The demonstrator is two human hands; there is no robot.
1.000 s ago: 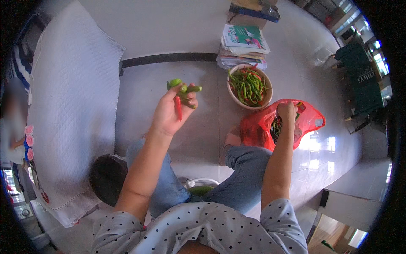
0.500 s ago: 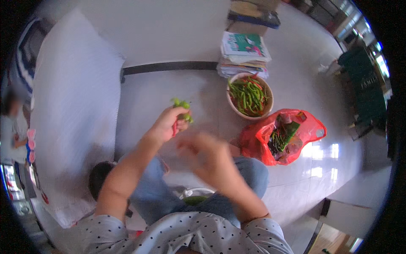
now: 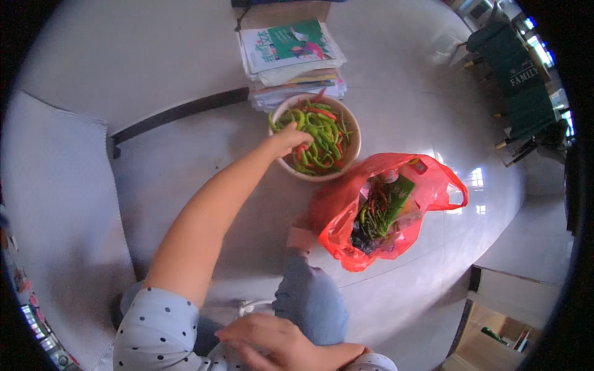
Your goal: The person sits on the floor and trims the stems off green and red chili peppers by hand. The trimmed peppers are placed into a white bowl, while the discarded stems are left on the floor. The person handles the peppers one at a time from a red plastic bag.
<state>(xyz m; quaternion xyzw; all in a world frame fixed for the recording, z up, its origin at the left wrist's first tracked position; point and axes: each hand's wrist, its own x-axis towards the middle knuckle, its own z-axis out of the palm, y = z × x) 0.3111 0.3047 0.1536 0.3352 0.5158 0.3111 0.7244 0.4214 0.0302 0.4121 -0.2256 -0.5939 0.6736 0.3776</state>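
Looks like a home: glossy tiled floor (image 3: 185, 55), stack of magazines (image 3: 291, 59), bowl of chilli peppers (image 3: 318, 139), red plastic bag (image 3: 383, 207), green folding chair (image 3: 516, 80).

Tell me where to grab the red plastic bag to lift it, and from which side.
Take the red plastic bag by its handle loop at the upper right, near the rim, coming from above and the right. The loop stands free of the contents there, while the body sags open around the chillies and scraps; gripping the side would probably tip them out. The left hand is at the bowl.
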